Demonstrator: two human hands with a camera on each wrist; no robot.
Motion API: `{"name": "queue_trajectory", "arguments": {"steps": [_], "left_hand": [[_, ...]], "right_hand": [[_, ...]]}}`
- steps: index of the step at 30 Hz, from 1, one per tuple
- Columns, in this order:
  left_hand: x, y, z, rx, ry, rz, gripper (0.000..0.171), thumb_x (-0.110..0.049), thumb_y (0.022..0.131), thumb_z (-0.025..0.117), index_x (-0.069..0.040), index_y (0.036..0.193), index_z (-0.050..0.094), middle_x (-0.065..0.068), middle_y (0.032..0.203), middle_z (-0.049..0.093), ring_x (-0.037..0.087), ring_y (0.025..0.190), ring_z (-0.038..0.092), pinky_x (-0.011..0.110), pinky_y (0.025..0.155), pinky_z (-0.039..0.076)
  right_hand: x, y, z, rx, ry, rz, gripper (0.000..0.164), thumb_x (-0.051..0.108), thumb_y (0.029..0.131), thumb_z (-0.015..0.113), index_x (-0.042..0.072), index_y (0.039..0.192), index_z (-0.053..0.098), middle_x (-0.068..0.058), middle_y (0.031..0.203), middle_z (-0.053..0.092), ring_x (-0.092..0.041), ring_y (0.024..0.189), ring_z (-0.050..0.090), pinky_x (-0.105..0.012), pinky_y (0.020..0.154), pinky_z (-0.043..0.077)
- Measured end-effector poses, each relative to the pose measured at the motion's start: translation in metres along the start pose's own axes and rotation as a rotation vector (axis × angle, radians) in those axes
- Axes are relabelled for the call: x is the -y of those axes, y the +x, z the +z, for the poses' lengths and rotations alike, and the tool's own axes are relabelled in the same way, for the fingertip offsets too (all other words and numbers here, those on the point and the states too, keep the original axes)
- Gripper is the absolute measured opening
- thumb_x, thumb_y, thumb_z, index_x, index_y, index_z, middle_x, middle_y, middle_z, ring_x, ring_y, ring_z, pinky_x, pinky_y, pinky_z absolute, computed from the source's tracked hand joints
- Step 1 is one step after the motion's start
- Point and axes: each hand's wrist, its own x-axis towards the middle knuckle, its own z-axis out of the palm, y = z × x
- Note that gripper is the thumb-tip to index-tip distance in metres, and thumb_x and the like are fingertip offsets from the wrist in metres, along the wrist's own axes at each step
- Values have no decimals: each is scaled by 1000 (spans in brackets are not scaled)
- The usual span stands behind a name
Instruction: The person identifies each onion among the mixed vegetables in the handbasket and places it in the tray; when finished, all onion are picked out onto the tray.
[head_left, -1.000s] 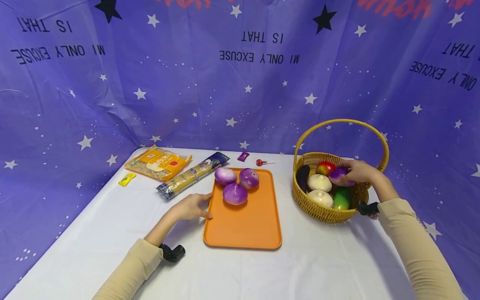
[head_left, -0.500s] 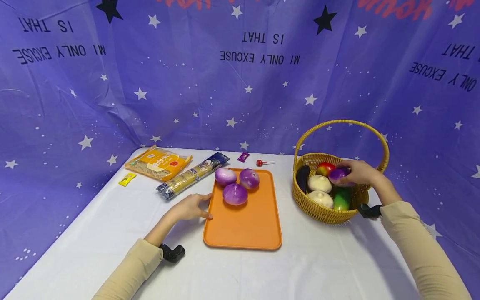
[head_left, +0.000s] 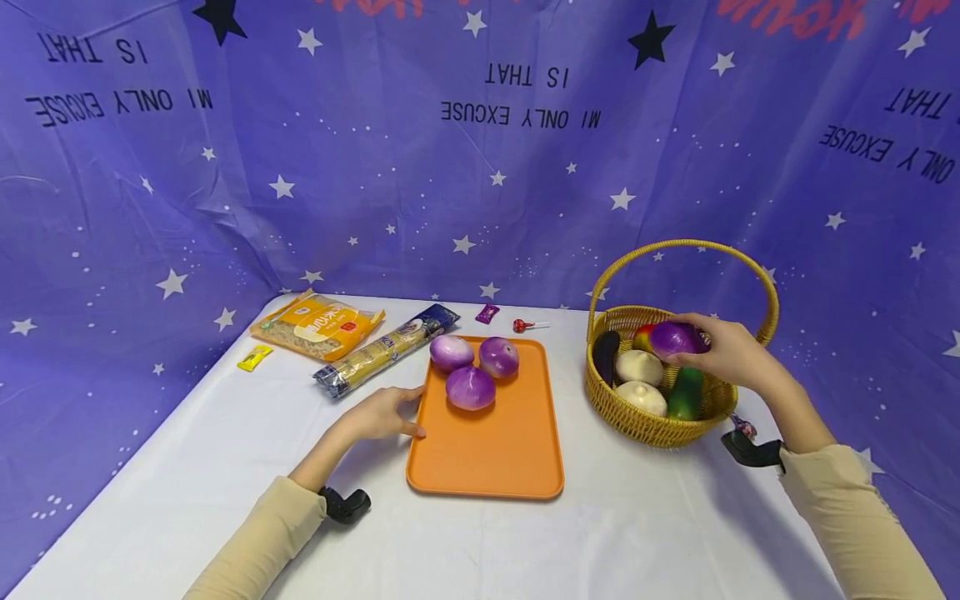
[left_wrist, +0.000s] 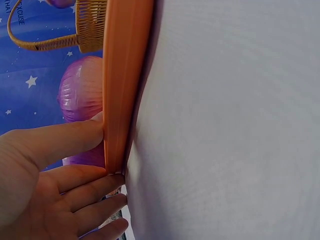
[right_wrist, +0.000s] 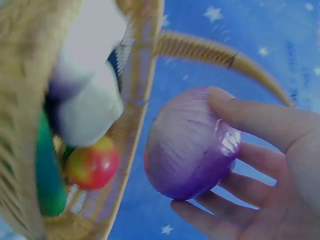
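My right hand (head_left: 723, 354) grips a purple onion (head_left: 677, 339), thumb on one side and fingers on the other. The onion is over the wicker basket (head_left: 652, 429) in the head view; in the right wrist view it shows beside the basket rim. In the basket lie a dark eggplant (head_left: 606, 357), two white bulbs (head_left: 640, 367), a red-yellow fruit (right_wrist: 92, 163) and a green vegetable (head_left: 685, 394). My left hand (head_left: 381, 414) rests against the left edge of an orange tray (head_left: 487, 467), thumb at the rim, fingers fairly straight. Three purple onions (head_left: 470, 388) sit on the tray's far half.
Left of the tray lie a long noodle pack (head_left: 386, 350), an orange food bag (head_left: 318, 325) and a yellow candy (head_left: 255, 358). Behind it are a purple candy (head_left: 487, 313) and a red lollipop (head_left: 522, 325). A wrapped sweet (head_left: 744, 427) is right of the basket, whose handle (head_left: 686, 243) arches high.
My right hand has lifted the onion up from among the basket's contents, uncovering more of the green vegetable. The left hand and the tray have stayed put.
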Motion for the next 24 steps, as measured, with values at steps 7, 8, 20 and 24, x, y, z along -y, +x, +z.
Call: {"name": "queue_trajectory", "arguments": {"steps": [7, 8, 20, 24], "left_hand": [[0, 1, -1, 3, 8, 2, 80, -28, 77, 81, 4, 140, 45, 23, 135, 53, 41, 127, 45, 51, 108, 35], [0, 1, -1, 4, 7, 0, 80, -28, 77, 81, 4, 140, 45, 23, 135, 53, 41, 127, 45, 51, 108, 35], [1, 2, 1, 9, 8, -2, 81, -30, 77, 81, 3, 141, 45, 23, 136, 52, 41, 128, 44, 52, 108, 34], [1, 2, 1, 7, 11, -5, 81, -30, 77, 81, 3, 141, 45, 23, 136, 51, 41, 128, 44, 52, 108, 34]], "right_hand": [[34, -24, 14, -160, 113, -122, 60, 16, 81, 79, 6, 135, 54, -22, 125, 57, -39, 101, 61, -53, 78, 55], [38, -25, 17, -171, 131, -142, 61, 12, 80, 80, 7, 135, 54, -21, 126, 57, -38, 101, 62, -50, 77, 56], [85, -20, 70, -138, 340, -204, 64, 21, 79, 81, 13, 137, 54, -11, 127, 58, -31, 110, 60, -40, 82, 56], [96, -10, 92, -128, 393, -218, 63, 25, 81, 79, 14, 137, 54, -7, 128, 58, -24, 108, 61, -35, 83, 56]]}}
